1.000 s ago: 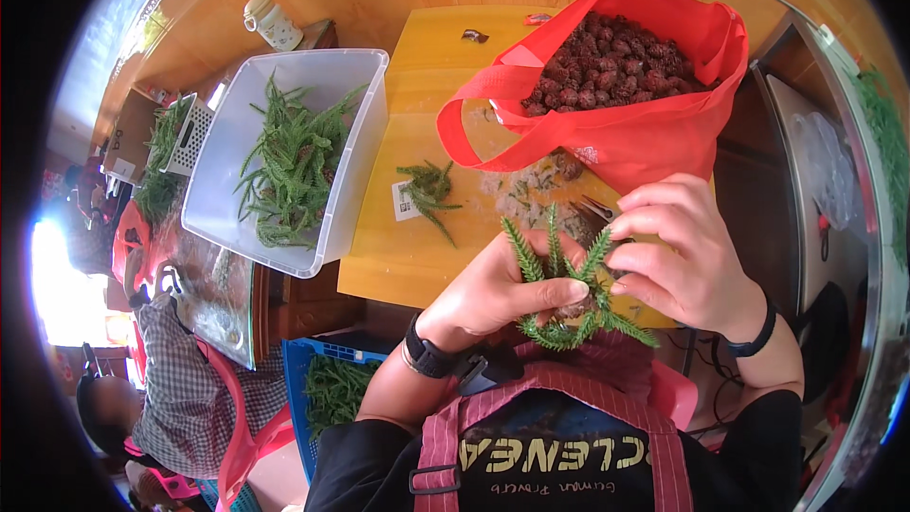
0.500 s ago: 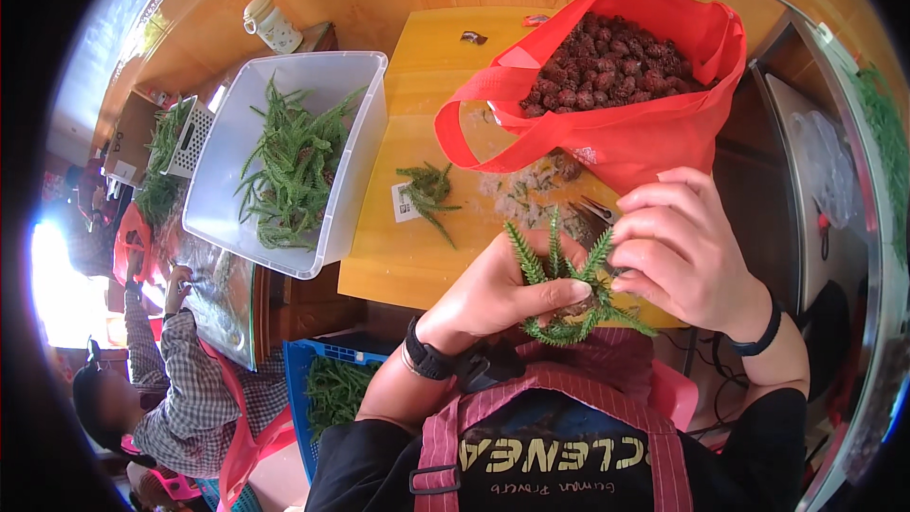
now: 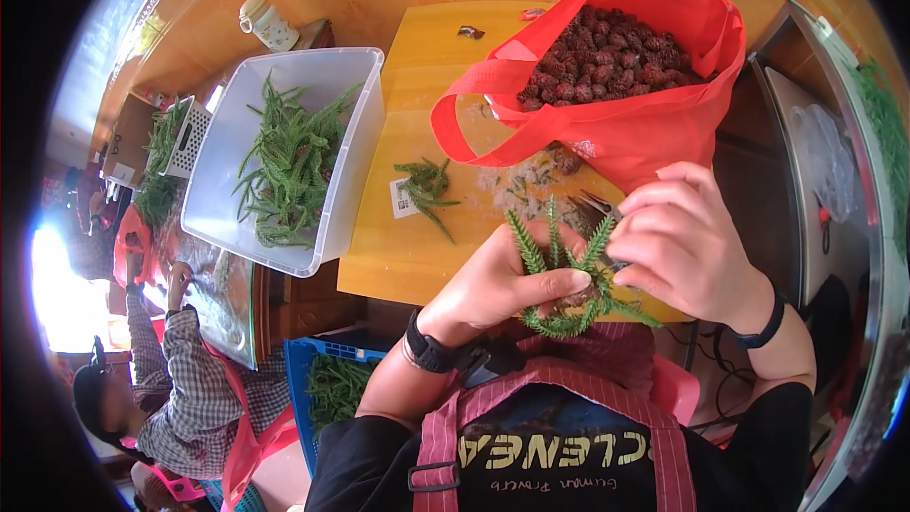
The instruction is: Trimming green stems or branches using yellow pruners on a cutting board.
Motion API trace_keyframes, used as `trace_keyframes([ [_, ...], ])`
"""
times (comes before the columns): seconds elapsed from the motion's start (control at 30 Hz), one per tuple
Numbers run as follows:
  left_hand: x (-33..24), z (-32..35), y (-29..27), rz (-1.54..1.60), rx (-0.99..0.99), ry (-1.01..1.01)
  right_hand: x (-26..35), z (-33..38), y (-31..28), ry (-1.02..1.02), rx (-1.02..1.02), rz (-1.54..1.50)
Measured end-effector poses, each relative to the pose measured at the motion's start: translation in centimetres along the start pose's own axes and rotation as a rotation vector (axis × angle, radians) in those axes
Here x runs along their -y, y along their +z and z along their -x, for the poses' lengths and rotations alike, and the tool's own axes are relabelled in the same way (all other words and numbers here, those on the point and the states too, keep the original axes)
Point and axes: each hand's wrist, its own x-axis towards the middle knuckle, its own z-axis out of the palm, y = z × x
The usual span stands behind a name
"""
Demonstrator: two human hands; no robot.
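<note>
My left hand (image 3: 517, 275) is closed on a green pine sprig (image 3: 569, 322) with a brown pine cone (image 3: 576, 300) at its middle, my thumb pressing across it. Several needle-covered tips fan out around the cone. Beside the sprig's right side, my right hand (image 3: 678, 246) has its fingers bent toward the thumb; whatever lies between the fingertips is too small to make out. Just beyond my hands, a pair of metal scissors or tweezers (image 3: 597, 206) lies on the yellow table (image 3: 408, 261), partly hidden.
A red bag (image 3: 654, 142) full of pine cones (image 3: 607, 57) stands at the back right. To the left sits a clear bin (image 3: 355, 171) of green sprigs (image 3: 289, 161). One small sprig (image 3: 427, 188) rests on the table. Another person (image 3: 194, 398) works at far left, above a blue crate (image 3: 299, 379).
The sprig and cone have turned slightly in my left hand, showing more of the cone. My right hand has shifted a little, staying beside the sprig.
</note>
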Motion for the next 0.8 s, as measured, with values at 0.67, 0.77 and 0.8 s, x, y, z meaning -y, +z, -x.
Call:
trace_keyframes([
  [0.67, -0.4, 0.2, 0.1, -0.03, -0.014, -0.033, -0.1, -0.2, -0.1, -0.084, -0.038, 0.095],
  [0.77, -0.9, 0.4, 0.1, -0.08, 0.023, -0.063, -0.1, -0.4, -0.7, -0.086, 0.017, 0.065],
  [0.8, -0.5, 0.3, 0.2, -0.08, 0.022, -0.063, 0.0, -0.4, -0.8, -0.066, 0.065, 0.025],
])
